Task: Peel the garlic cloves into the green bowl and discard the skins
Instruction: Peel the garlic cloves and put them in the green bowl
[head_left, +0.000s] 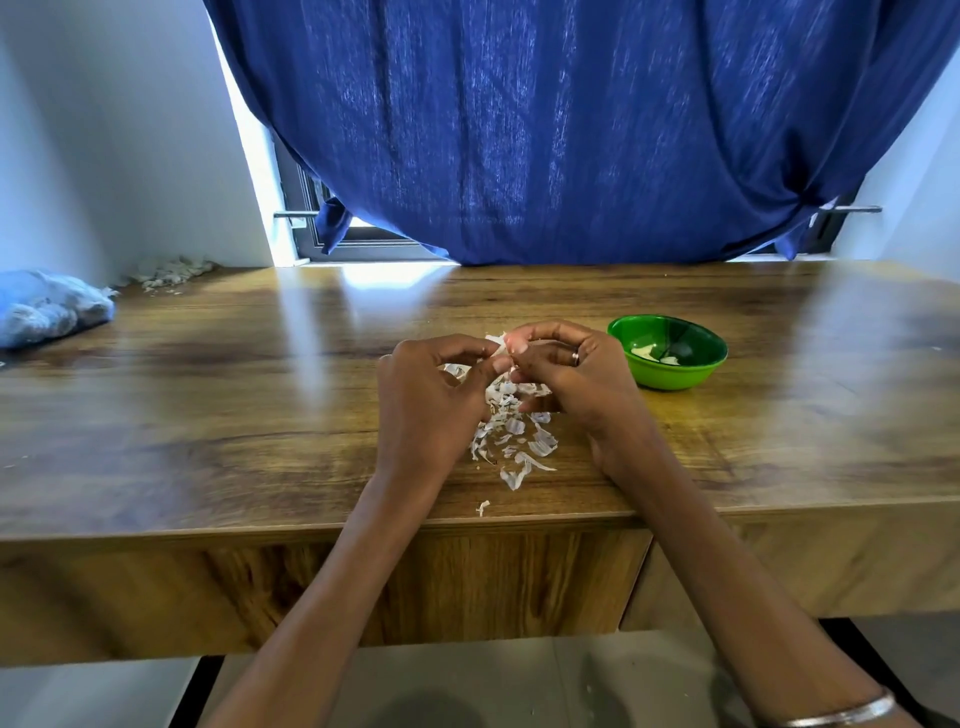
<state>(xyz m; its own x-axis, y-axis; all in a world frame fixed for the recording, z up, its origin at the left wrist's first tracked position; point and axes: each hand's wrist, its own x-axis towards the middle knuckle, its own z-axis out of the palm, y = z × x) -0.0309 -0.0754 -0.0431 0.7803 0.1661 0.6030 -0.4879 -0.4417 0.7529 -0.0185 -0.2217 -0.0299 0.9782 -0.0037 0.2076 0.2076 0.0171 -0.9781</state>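
Both hands meet above the brown wooden bench (260, 364): the left hand (436, 395) and right hand (566, 374) pinch one small pale garlic clove (511, 344) directly over the white papery skin pile (511, 436), so peelings drop there; the round green plastic bowl (696, 374) waits just right.

Wooden counter (208, 395), glossy grain top, w/ window glare at 12 o'clock. Green bowl (667, 352) sits at 2 o'clock w/ a few pale peeled cloves (655, 354) inside; loose garlic skins (511, 436) are piled at center, trailing toward the 6 o'clock edge. At 10 o'clock lie a crumpled blue plastic bag (49, 306) and another small heap of scraps (171, 273).
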